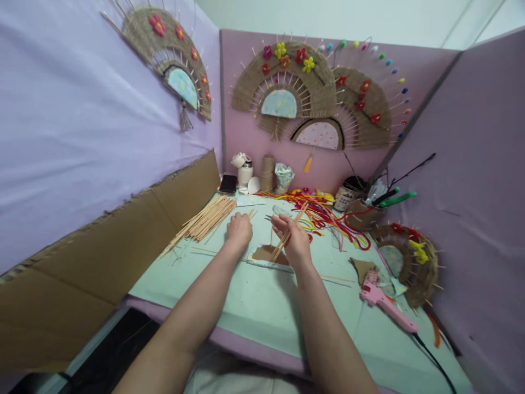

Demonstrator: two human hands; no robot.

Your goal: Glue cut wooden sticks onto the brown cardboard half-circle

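Several thin wooden sticks (pixel 303 210) are held in my right hand (pixel 298 243), slanting up past the fingers and down over a brown cardboard half-circle (pixel 262 253). That piece has a pale patterned edge, and thin sticks stick out sideways from it along the table. My left hand (pixel 239 231) is closed with its fingers curled down at the tabletop, beside a large pile of wooden sticks (pixel 211 218). A stick end shows just beyond its fingers, but what they pinch is hidden. Scissors tips (pixel 268 218) show by my right fingers.
A pink glue gun (pixel 385 303) with a black cord lies at the right, near a woven twine fan (pixel 424 268). Bright pipe cleaners (pixel 324 214) spread across the back. A twine spool (pixel 268 172) and a tool cup (pixel 359 214) stand behind. Cardboard (pixel 135 230) walls the left edge.
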